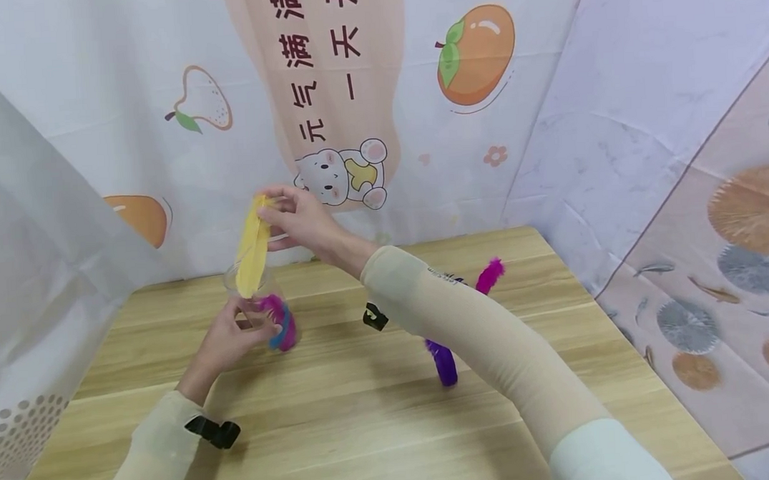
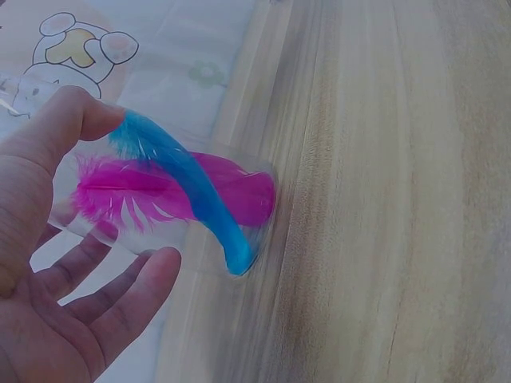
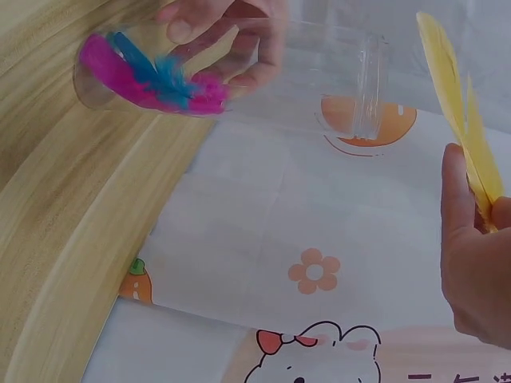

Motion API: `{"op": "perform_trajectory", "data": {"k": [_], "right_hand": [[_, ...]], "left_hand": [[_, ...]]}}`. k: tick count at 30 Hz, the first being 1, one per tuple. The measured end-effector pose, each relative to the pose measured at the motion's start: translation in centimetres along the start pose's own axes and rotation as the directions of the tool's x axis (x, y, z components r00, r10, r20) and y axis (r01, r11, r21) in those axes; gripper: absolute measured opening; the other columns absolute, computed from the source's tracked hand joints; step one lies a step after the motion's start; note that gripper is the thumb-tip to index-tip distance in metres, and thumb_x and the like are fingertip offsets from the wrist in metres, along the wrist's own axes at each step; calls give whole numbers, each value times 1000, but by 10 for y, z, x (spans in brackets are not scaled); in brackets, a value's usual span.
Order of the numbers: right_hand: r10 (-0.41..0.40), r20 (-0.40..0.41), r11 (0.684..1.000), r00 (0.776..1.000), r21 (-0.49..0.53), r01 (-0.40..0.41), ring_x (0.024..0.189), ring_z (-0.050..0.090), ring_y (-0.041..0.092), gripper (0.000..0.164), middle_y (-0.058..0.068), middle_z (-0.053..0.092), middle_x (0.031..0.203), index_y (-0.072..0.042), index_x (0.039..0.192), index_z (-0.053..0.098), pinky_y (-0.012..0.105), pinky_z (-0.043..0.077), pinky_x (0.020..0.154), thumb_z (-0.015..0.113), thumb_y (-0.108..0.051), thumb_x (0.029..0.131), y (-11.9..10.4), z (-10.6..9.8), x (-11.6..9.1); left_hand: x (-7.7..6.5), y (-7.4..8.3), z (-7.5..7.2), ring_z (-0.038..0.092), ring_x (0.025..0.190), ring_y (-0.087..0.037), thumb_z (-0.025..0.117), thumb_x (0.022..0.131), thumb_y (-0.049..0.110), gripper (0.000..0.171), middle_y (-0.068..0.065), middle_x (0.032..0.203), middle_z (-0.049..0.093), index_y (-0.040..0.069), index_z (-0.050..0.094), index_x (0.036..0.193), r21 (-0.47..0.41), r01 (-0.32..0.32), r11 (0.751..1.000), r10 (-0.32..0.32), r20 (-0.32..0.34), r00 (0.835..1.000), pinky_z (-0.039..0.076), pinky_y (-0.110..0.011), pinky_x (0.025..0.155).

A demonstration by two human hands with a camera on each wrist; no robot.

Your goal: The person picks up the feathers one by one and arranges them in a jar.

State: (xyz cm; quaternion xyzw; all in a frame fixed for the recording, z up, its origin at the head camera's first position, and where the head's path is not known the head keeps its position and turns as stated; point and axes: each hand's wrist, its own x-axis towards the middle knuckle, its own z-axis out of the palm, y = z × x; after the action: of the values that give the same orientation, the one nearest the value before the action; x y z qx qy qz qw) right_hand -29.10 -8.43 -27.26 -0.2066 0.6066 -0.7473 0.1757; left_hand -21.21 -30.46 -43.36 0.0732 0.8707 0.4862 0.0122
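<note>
Fingers and thumb of my left hand grip a tall clear cup that stands upright on the table's far left part. Inside the cup, near its bottom, lie a pink feather and a blue feather, seen through the wall. My right hand is raised above the cup and pinches a yellow feather by its upper end. The feather hangs down and overlaps the cup's rim in the head view. In the right wrist view, the yellow feather shows two blades side by side.
On the wooden table, a purple feather and a magenta feather lie to the right, partly hidden by my right sleeve. A printed curtain hangs behind the table's far edge.
</note>
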Motion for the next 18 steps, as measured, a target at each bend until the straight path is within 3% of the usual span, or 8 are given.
{"op": "perform_trajectory", "data": {"k": [10, 18], "right_hand": [[-136, -28, 990, 990, -34, 135, 94, 72, 33, 29, 11, 63, 105, -5, 132, 58, 38, 62, 75, 60, -5, 102, 5, 5, 0], [-196, -25, 980, 980, -44, 194, 91, 72, 27, 30, 12, 63, 108, -5, 132, 58, 37, 61, 76, 59, -5, 102, 7, 11, 0]], "left_hand": [[-1, -3, 1, 59, 114, -39, 82, 88, 31, 74, -19, 130, 52, 9, 41, 145, -35, -1, 999, 1, -10, 1000, 57, -32, 82], [-1, -6, 1, 59, 113, -39, 82, 89, 28, 71, -19, 127, 51, 7, 42, 143, -17, -26, 1000, 26, -27, 999, 57, -29, 82]]}}
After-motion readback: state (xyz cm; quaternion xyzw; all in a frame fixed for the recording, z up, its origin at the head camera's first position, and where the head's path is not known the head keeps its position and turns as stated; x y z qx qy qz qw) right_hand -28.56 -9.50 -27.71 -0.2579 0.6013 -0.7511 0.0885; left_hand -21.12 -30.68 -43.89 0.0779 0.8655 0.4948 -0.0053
